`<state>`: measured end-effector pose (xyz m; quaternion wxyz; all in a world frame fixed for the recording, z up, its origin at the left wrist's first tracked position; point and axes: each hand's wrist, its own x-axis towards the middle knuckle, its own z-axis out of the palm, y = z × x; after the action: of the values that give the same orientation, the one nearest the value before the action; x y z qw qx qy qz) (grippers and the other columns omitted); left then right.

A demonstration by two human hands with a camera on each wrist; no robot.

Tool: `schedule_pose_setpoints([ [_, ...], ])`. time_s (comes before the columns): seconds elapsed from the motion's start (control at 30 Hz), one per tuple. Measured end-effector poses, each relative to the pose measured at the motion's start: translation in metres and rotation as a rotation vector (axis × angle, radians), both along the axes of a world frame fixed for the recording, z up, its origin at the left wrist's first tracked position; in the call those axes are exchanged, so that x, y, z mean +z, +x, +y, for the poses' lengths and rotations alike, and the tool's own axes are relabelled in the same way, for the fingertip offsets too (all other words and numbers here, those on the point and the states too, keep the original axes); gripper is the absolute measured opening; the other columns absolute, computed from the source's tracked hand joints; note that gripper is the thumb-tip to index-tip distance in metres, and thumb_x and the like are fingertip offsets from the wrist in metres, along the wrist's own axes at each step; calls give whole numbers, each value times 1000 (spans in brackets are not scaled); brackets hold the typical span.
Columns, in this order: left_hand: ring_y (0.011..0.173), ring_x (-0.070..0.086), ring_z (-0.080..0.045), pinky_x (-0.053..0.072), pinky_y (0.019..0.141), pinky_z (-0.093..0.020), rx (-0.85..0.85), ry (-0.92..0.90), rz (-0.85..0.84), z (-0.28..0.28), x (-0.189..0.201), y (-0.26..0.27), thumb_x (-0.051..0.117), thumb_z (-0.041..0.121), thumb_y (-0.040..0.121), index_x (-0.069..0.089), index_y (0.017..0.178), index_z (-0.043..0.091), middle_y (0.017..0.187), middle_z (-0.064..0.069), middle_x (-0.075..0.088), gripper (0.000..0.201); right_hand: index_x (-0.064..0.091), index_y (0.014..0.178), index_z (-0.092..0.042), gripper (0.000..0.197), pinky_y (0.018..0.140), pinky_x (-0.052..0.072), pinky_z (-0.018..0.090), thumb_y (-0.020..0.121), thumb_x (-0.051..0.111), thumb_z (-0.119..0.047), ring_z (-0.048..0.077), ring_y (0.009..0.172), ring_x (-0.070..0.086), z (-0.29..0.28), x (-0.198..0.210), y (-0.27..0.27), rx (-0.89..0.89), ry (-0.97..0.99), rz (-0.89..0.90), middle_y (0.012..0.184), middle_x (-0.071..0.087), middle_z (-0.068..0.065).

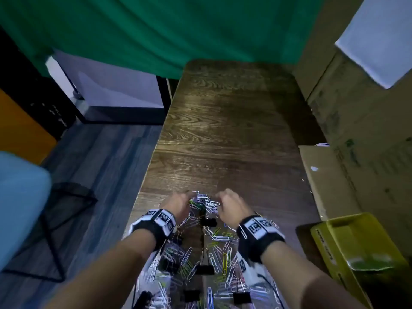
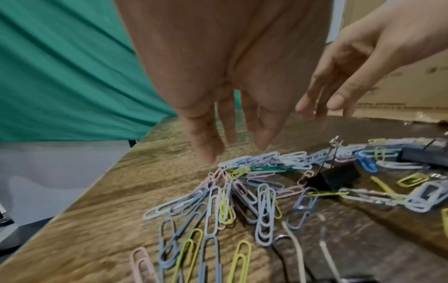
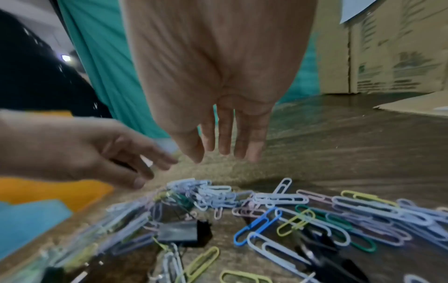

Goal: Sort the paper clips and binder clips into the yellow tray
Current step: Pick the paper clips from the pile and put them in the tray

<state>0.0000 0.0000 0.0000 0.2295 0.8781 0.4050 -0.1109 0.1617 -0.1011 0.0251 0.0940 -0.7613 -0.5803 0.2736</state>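
My left hand [image 1: 178,202] and right hand [image 1: 231,206] hover over the far edge of the pile of paper clips [image 1: 214,244] on the table [image 1: 229,121], fingers relaxed and pointing down, holding nothing. Black binder clips [image 1: 208,222] lie mixed into the pile, one just behind my hands. The yellow tray [image 1: 356,248] sits to the right of the pile, by a cardboard box [image 1: 330,181].

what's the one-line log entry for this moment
left hand open over paper clips | right hand open | yellow tray right | nothing held
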Motion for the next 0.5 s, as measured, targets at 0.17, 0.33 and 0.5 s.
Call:
schedule_pose_setpoints([
  [0.17, 133, 26, -40, 35, 105, -51, -61, 53, 155, 14, -32, 15, 45, 23, 89, 19, 143, 36, 156, -2, 14, 62, 37, 138, -11, 54, 102, 40, 43, 91, 59, -27, 32, 126, 38, 20, -29, -11, 46, -184, -83, 136, 39, 11],
  [0.33, 121, 36, -37, 38, 100, -43, -137, 172, 215, 4, -40, 18, 47, 18, 90, 37, 138, 26, 143, -7, 35, 50, 39, 135, -7, 52, 98, 42, 43, 90, 62, -20, 35, 122, 45, 22, -40, -17, 39, -169, -112, 131, 42, 16],
  [0.5, 101, 61, -29, 46, 86, -33, -16, 36, 10, -2, -36, 10, 52, 9, 86, 61, 115, 18, 114, -10, 65, 32, 60, 104, 1, 16, 85, 50, 39, 91, 57, -8, 36, 103, 61, 15, -38, -21, 50, -118, -91, 110, 58, 20],
])
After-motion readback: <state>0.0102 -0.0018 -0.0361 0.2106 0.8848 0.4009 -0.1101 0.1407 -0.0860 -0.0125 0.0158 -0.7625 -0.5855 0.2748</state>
